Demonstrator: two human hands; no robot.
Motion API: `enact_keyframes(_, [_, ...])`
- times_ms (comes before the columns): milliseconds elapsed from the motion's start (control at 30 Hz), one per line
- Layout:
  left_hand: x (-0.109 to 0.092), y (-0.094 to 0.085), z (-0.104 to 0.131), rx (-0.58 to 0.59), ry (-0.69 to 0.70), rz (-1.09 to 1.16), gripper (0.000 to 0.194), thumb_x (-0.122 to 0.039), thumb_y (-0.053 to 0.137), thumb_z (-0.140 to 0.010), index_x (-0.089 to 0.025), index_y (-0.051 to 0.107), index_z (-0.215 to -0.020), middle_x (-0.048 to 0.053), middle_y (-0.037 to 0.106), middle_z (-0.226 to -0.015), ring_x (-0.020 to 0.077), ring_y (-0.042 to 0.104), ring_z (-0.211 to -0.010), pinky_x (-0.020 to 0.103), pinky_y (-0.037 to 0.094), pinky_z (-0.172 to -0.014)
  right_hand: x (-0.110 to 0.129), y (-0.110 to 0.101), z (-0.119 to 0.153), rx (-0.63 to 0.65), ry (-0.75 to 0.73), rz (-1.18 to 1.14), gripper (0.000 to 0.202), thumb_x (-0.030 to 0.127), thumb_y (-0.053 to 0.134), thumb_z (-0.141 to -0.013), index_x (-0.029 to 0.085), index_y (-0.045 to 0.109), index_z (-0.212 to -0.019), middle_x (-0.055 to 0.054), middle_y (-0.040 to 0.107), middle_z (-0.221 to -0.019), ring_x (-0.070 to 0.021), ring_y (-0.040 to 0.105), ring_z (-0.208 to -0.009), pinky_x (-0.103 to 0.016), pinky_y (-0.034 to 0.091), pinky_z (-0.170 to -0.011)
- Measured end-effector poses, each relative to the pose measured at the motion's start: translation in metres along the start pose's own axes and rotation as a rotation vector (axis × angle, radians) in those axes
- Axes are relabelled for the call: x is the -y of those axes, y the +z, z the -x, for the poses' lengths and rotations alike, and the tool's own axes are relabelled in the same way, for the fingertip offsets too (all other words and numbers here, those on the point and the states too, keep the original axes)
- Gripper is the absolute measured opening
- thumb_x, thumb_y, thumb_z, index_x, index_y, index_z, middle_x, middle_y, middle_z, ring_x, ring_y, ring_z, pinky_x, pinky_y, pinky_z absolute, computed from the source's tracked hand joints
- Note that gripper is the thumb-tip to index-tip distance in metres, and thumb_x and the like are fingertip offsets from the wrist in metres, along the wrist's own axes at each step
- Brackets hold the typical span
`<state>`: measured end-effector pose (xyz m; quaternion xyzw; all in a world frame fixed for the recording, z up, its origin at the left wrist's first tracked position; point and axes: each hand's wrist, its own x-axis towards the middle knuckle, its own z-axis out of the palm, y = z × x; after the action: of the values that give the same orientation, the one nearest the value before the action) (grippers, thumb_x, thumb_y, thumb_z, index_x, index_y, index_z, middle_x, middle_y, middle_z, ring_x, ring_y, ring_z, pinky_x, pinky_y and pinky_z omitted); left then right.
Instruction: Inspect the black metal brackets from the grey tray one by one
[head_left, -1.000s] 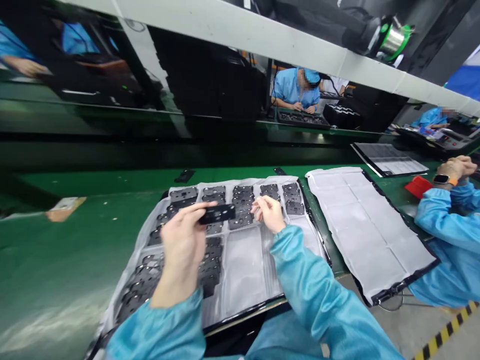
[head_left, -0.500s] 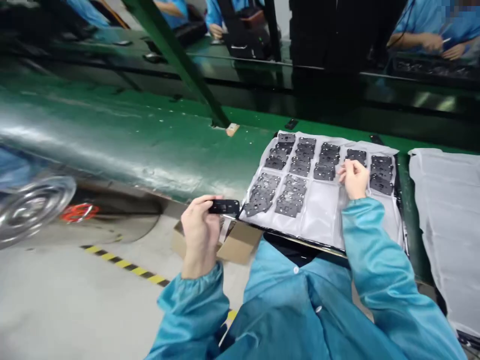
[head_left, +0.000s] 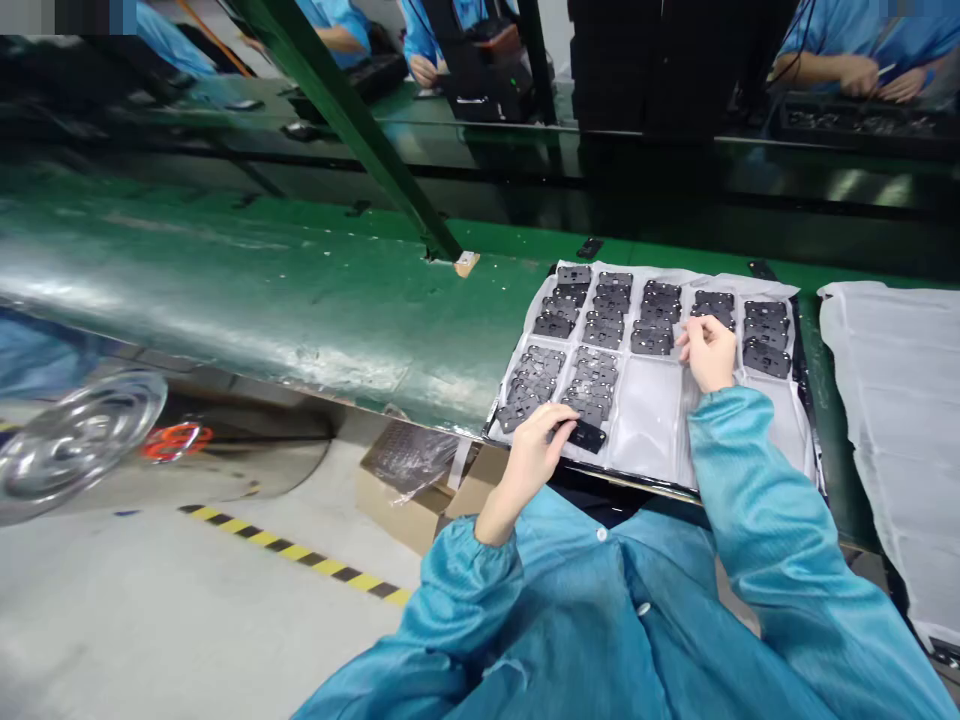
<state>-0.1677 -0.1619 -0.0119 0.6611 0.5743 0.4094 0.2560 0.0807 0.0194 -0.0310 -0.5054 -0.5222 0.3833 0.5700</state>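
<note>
A thin black rectangular plate [head_left: 589, 436] with small cutouts is pinched in my left hand [head_left: 534, 450]. It lies over the front of the second column of a shallow tray lined with white sheet [head_left: 646, 410]. My right hand [head_left: 709, 352] is closed over the fourth column, fingertips pinched together beside the plates there; whatever they grip is too small to make out. Overlapping rows of similar black plates [head_left: 538, 375] fill the back compartments and the two front left ones. White lining shows bare in the front compartments further right.
The tray rests on a green bench [head_left: 360, 330] with a slanted green post [head_left: 375, 150]. A second white-lined tray [head_left: 900, 420] lies to the right. Below the bench stand an open cardboard box [head_left: 401, 500] and a round metal stool [head_left: 82, 440]. Co-workers' hands [head_left: 862, 75] show across the bench.
My left hand has brought its black plate rightward from beyond the tray's left edge to over the front of the second column. My right hand has stayed nearly in place.
</note>
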Motion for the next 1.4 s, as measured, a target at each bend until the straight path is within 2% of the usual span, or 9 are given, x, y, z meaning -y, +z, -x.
enact_keyframes(100, [0.000, -0.019, -0.010, 0.009, 0.101, -0.176, 0.013, -0.023, 0.057, -0.088, -0.022, 0.066, -0.097, 0.006, 0.066, -0.101, 0.0210, 0.057, -0.102, 0.038, 0.045, -0.093, 0.003, 0.000, 0.001, 0.011, 0.019, 0.005, 0.027, 0.042, 0.060, -0.083, 0.016, 0.060, -0.076, 0.002, 0.059, -0.056, -0.0067, 0.046, -0.034, -0.019, 0.036, -0.034])
enact_keyframes(267, [0.013, -0.078, -0.022, -0.230, 0.018, -0.379, 0.016, -0.027, 0.056, -0.089, -0.021, 0.062, -0.102, 0.006, 0.063, -0.104, 0.0201, 0.057, -0.101, 0.034, 0.047, -0.087, 0.004, 0.001, 0.001, 0.028, 0.007, 0.014, 0.027, 0.043, 0.060, -0.083, 0.017, 0.059, -0.075, 0.002, 0.059, -0.056, -0.0061, 0.047, -0.035, -0.017, 0.036, -0.035])
enact_keyframes(367, [0.028, -0.094, -0.016, -0.058, -0.021, -0.450, 0.021, -0.030, 0.058, -0.087, -0.021, 0.060, -0.106, 0.006, 0.062, -0.104, 0.0210, 0.056, -0.100, 0.034, 0.046, -0.086, 0.004, 0.002, 0.001, 0.033, 0.016, 0.021, 0.028, 0.043, 0.060, -0.083, 0.017, 0.060, -0.075, 0.002, 0.059, -0.056, -0.0067, 0.048, -0.035, -0.017, 0.036, -0.035])
enact_keyframes(467, [0.041, -0.089, -0.005, 0.182, -0.031, -0.488, 0.029, -0.032, 0.063, -0.084, -0.022, 0.058, -0.111, 0.007, 0.061, -0.107, 0.0234, 0.054, -0.103, 0.038, 0.044, -0.091, 0.002, 0.002, 0.001, 0.053, 0.017, 0.040, 0.029, 0.044, 0.059, -0.085, 0.017, 0.059, -0.074, 0.001, 0.059, -0.057, -0.0070, 0.048, -0.036, -0.018, 0.037, -0.035])
enact_keyframes(600, [0.046, -0.080, 0.002, 0.253, -0.031, -0.505, 0.034, -0.031, 0.061, -0.085, -0.022, 0.055, -0.118, 0.009, 0.057, -0.111, 0.0253, 0.050, -0.107, 0.041, 0.042, -0.094, 0.000, 0.003, 0.002, 0.068, -0.004, 0.080, 0.032, 0.047, 0.058, -0.085, 0.017, 0.060, -0.075, 0.001, 0.060, -0.058, -0.0069, 0.049, -0.037, -0.018, 0.037, -0.037])
enact_keyframes(800, [0.039, -0.091, -0.019, 0.480, -0.009, -0.436, 0.051, -0.023, 0.062, -0.082, -0.027, 0.048, -0.130, 0.007, 0.057, -0.118, 0.0250, 0.049, -0.111, 0.043, 0.040, -0.098, 0.000, 0.002, 0.002, 0.076, 0.008, 0.081, 0.033, 0.048, 0.057, -0.086, 0.017, 0.060, -0.075, 0.001, 0.059, -0.058, -0.0075, 0.049, -0.038, -0.019, 0.037, -0.038])
enact_keyframes(1067, [0.019, -0.085, -0.027, 0.409, 0.117, -0.488, 0.049, -0.021, 0.058, -0.084, -0.025, 0.047, -0.131, 0.011, 0.050, -0.129, 0.0279, 0.042, -0.124, 0.049, 0.034, -0.105, 0.000, 0.003, 0.003, 0.071, 0.002, 0.098, 0.028, 0.042, 0.056, -0.086, 0.017, 0.059, -0.074, 0.002, 0.059, -0.057, -0.0084, 0.050, -0.038, -0.019, 0.038, -0.038])
enact_keyframes(1267, [0.005, -0.042, -0.023, 0.504, 0.269, -0.423, 0.050, -0.032, 0.064, -0.084, -0.025, 0.047, -0.131, 0.011, 0.054, -0.129, 0.0271, 0.043, -0.126, 0.047, 0.035, -0.106, -0.002, 0.003, 0.003, 0.072, -0.007, 0.109, 0.028, 0.042, 0.056, -0.086, 0.017, 0.061, -0.076, 0.001, 0.059, -0.057, -0.0087, 0.050, -0.038, -0.019, 0.038, -0.038])
enact_keyframes(1400, [0.008, -0.019, -0.020, 0.429, 0.254, -0.495, 0.040, -0.032, 0.063, -0.086, -0.022, 0.053, -0.123, 0.011, 0.060, -0.117, 0.0260, 0.052, -0.115, 0.046, 0.040, -0.097, -0.003, 0.002, 0.002, 0.055, 0.000, 0.094, 0.029, 0.044, 0.058, -0.085, 0.017, 0.062, -0.076, 0.001, 0.060, -0.057, -0.0092, 0.050, -0.038, -0.020, 0.038, -0.037])
